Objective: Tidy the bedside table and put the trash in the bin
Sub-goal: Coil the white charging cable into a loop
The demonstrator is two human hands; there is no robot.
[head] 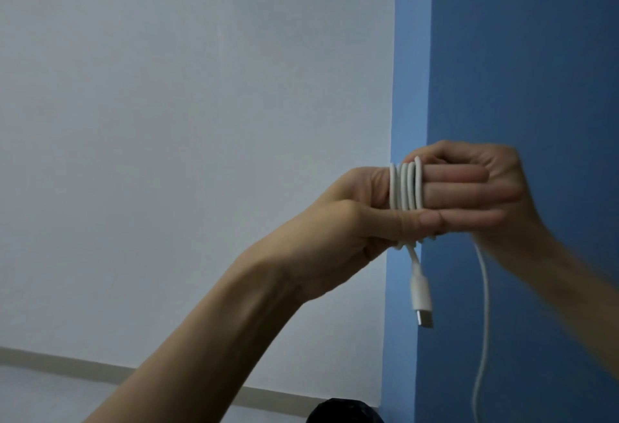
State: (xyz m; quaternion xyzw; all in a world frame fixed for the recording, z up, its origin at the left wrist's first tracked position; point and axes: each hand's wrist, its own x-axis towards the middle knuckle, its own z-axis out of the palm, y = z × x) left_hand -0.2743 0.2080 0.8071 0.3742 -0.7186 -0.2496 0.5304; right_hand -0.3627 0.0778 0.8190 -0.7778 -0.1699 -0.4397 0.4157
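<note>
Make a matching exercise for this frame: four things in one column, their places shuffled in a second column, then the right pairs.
Things
1. cable coils
2. plug
3. loose strand
4. dark object

Places
A. at the bottom edge of the picture
B. trailing down from under the right hand
C. wound around the straight fingers of the left hand
D. dangling just below the left thumb

Pairs: 1-C, 2-D, 3-B, 4-A
</note>
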